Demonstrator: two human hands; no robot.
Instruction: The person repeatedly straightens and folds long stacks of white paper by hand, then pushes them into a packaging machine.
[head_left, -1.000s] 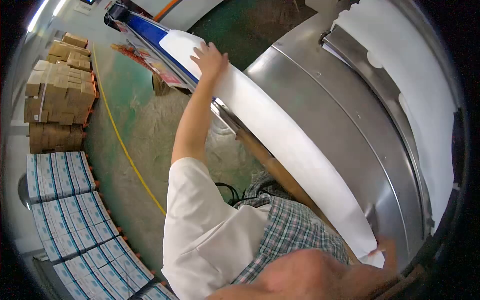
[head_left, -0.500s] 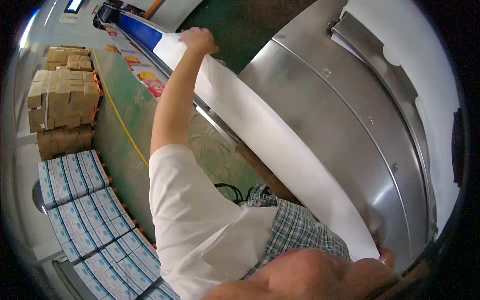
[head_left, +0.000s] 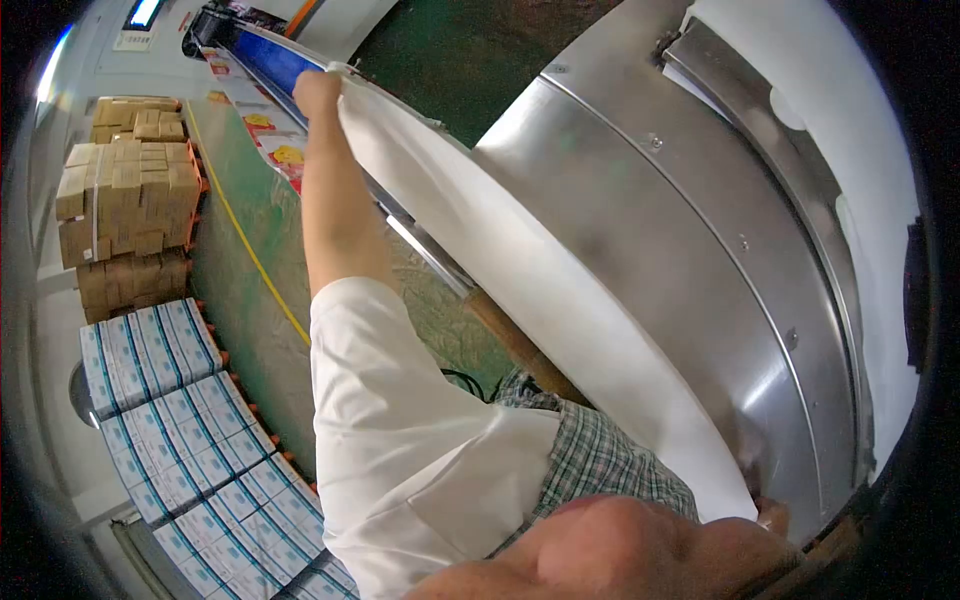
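A long white sheet (head_left: 560, 280) runs diagonally beside the metal surface, its upper part slightly raised and curved. At its upper left end, my left hand (head_left: 318, 92) is closed round the sheet's edge, over a blue strip (head_left: 265, 58). My right hand (head_left: 772, 515) is small and partly hidden at the sheet's lower right end, where it touches the corner; its fingers are hard to make out. A printed red and yellow strip (head_left: 285, 150) hangs left of the blue strip.
A curved metal panel (head_left: 640, 220) fills the right, with white material (head_left: 850, 120) beyond it. Stacked brown cartons (head_left: 130, 190) and white-blue boxes (head_left: 190, 430) stand at the left, past a yellow floor line (head_left: 245, 245). A metal bar (head_left: 430, 252) lies below the sheet.
My left hand has gone from spread flat on the sheet to closed at its upper left end, further left. The sheet's upper part has shifted and lifted. The view has turned slightly.
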